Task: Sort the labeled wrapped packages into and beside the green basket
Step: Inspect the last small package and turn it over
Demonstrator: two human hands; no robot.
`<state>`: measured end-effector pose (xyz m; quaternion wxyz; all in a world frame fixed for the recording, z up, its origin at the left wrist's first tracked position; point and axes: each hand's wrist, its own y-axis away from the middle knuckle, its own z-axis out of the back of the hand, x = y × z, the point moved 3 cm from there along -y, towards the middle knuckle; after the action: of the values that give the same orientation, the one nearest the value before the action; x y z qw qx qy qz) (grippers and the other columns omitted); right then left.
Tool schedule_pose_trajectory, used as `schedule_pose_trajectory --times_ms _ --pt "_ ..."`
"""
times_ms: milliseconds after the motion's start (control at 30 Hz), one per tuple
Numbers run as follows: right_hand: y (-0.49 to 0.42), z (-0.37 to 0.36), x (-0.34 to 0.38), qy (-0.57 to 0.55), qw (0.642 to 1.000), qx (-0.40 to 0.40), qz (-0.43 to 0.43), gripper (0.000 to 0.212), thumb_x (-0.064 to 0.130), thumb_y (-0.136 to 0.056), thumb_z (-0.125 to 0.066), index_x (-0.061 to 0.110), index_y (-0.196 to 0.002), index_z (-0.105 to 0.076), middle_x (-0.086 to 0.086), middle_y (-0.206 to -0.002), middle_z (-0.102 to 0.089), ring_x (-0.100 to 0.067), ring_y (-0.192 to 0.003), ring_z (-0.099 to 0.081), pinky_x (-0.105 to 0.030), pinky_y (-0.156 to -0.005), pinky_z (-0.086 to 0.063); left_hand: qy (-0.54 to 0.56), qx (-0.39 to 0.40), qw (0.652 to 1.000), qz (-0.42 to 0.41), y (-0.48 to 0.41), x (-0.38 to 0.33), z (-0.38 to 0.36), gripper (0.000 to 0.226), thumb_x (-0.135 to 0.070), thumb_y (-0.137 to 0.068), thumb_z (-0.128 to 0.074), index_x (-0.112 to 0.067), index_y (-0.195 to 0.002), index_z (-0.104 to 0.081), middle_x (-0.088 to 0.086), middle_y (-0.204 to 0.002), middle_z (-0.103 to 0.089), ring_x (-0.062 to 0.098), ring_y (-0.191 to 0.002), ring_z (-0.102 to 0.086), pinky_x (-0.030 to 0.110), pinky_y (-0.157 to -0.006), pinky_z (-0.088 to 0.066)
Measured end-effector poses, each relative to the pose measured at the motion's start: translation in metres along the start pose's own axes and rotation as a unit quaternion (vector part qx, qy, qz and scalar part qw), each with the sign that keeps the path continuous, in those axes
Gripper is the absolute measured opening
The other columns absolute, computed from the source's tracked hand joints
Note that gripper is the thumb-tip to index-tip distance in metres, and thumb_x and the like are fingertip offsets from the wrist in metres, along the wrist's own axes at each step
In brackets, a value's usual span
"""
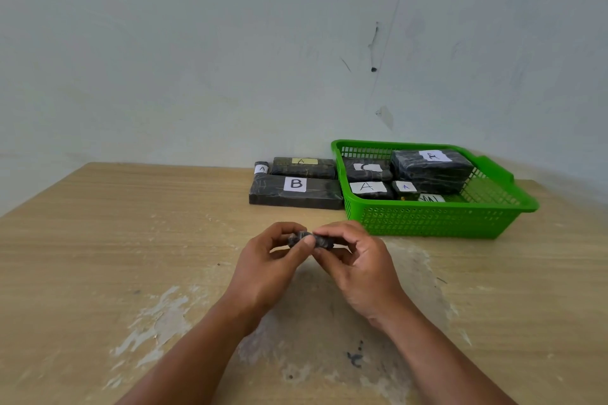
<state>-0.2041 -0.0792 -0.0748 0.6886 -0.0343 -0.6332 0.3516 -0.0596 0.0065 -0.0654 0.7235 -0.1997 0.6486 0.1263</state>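
Both hands' fingers (307, 242) pinching small wrapped package (311, 238), green basket (434, 219) beyond

The small package (301, 237) held in the grip is wrapped in dark, crinkled film with a dull sheen. Beyond the grip, to its right, the green basket (427, 220) is made of glossy perforated plastic. The B package (322, 198) is covered in similar film, with a white paper label (295, 183). Under the grip, pale rough patches are seen on the matt wood-grain table (115, 240).
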Motion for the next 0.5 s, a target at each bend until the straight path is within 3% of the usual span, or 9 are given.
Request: schedule_pose_trajectory --times_ms 300,500 --pt "0.0017 0.0002 0.0034 -0.067 0.997 0.010 -0.046 0.020 -0.002 -0.092 -0.074 0.013 -0.105 -0.080 0.002 -0.108 -0.071 -0.017 -0.104 -0.072 -0.034 -0.088 -0.063 0.003 -0.024 1.000 0.003 -0.0008 -0.0014 -0.0009 0.011 -0.019 -0.093 -0.074 -0.022 -0.103 -0.072 0.000 -0.098 -0.077 0.012 -0.093 -0.076 0.036 -0.090 -0.062" --pt "0.0014 0.0021 0.0035 -0.088 0.995 0.008 -0.052 0.019 -0.001 -0.092 -0.074 0.013 -0.102 -0.082 0.005 -0.106 -0.072 -0.017 -0.105 -0.072 -0.034 -0.090 -0.062 0.026 0.020 0.999 -0.003 0.0011 -0.0019 0.0001 0.015 -0.014 -0.092 -0.075 -0.018 -0.106 -0.072 0.005 -0.101 -0.077 0.018 -0.097 -0.076 0.032 -0.089 -0.062"
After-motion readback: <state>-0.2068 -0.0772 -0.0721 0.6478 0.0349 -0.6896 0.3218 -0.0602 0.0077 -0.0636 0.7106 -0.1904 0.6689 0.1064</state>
